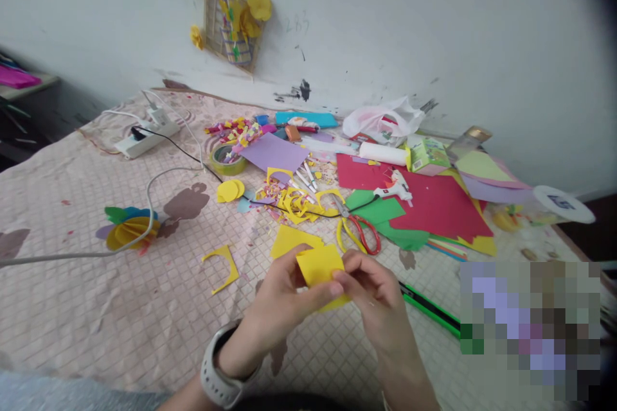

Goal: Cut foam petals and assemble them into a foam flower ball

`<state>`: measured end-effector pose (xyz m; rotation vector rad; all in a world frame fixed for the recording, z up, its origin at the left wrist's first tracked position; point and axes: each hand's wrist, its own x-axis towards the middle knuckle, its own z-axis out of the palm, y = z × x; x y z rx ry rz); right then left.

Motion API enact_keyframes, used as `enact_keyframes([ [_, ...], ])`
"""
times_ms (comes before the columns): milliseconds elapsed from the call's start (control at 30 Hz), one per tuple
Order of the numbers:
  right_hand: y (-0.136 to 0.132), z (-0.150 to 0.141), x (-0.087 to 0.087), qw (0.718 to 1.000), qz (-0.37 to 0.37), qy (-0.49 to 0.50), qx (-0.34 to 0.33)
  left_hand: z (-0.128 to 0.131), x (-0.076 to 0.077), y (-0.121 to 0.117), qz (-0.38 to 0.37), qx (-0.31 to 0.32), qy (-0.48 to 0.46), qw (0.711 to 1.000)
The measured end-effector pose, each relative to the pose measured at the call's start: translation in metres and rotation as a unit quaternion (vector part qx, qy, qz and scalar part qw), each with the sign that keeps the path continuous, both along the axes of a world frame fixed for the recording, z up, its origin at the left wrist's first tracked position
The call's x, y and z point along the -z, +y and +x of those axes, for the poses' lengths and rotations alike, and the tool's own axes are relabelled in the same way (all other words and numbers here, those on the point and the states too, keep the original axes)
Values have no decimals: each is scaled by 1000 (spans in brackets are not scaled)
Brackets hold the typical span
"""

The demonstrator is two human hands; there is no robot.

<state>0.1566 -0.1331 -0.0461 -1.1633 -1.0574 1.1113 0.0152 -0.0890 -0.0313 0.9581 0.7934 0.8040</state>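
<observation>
A scuffed white wall (395, 19) rises behind a table (87, 314) spread with a quilted pink cloth (120, 327), which bears brown stains and paper scraps. On the wall hangs a woven craft panel (231, 26) with yellow paper flowers; faint handwritten digits (296, 24) beside it appear to read 283. Across the table lie red card (434, 212), purple card (274, 153), a plastic bag (383, 119), a power strip (144, 141), a glue gun (393, 186) and a tape roll (226, 159). The print on a small green box (429, 154) is too small to read. Nearer lie a paper flower (128, 231), yellow offcuts (294, 202) and red-handled scissors (359, 234).

In the foreground, both forearms angle inward above the cloth, with a white watch (222, 366) on the left wrist. The left hand (284, 295) and right hand (373, 289) are partly closed, pinching a piece of yellow paper (321, 266) between them, just below the scissors.
</observation>
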Motion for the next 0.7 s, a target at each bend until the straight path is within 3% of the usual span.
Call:
enact_keyframes([
  [200,-4,-1,12,997,19,16,77,3,8,-1,-72,-70,-62,993],
  [333,-4,-4,15,994,26,18,109,0,7,0,-65,-121,-73,988],
  [500,-4,-5,17,991,25,37,125,-1,10,0,-36,-110,-70,991],
  [700,-5,-2,17,994,0,19,105,4,13,1,-67,-109,-86,988],
])
